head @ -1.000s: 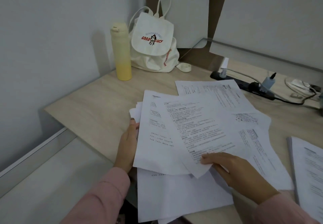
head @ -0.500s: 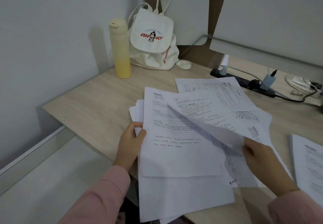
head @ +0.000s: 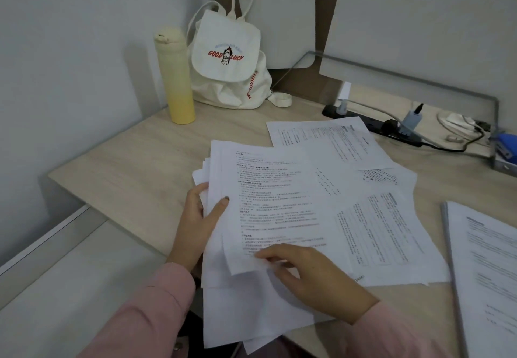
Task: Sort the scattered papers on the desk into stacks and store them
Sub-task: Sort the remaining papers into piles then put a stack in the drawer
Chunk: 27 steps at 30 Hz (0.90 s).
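Half a second ago our right hand (head: pixel 310 276) held 1 sheet lifted by its edge, off to the right. Now that sheet lies flat on top of the gathered papers (head: pixel 268 204), and the right hand has come to its near edge. The left hand (head: pixel 200 217) grips the bundle's left edge as before, thumb on top and fingers beneath. The right hand's fingers lie stretched over the top sheet's lower corner; we cannot tell whether the thumb pinches it from below.

The bundle overhangs the near edge of the desk (head: pixel 126 167). From the left, a yellow bottle (head: pixel 176 78) stands upright near the wall, with a white backpack (head: pixel 226 61) just beside it. Loose sheets (head: pixel 330 139) spread under and beyond the bundle, with a black power strip (head: pixel 377 127) behind them. 1 separate stack (head: pixel 486 259) lies at the right edge. Our right hand and wrist cover the bundle's lower part.
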{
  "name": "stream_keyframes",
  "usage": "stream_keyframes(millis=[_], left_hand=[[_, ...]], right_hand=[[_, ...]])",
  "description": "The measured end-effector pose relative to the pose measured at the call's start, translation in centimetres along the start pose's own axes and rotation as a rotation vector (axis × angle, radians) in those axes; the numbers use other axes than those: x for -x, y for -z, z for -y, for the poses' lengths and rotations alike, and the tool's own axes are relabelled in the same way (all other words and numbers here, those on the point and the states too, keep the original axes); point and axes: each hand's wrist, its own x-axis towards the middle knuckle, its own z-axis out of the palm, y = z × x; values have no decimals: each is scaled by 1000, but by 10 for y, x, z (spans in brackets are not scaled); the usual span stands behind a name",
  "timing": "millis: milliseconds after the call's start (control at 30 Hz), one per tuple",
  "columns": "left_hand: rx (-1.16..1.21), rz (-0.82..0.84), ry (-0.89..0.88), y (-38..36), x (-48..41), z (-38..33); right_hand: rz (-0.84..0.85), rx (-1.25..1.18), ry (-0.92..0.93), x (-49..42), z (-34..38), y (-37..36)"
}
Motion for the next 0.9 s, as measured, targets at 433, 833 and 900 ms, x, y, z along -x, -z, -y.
stream_keyframes(millis=[433,833,900], left_hand=[[207,68,-57,-6,19,-30],[166,145,-444,-39,14,-169],[173,168,-461,-48,16,-174]], right_hand=[[-423,-731,-525,-1,-48,71],[-719,-814,42,19,12,152],[-737,-792,46,20,14,155]])
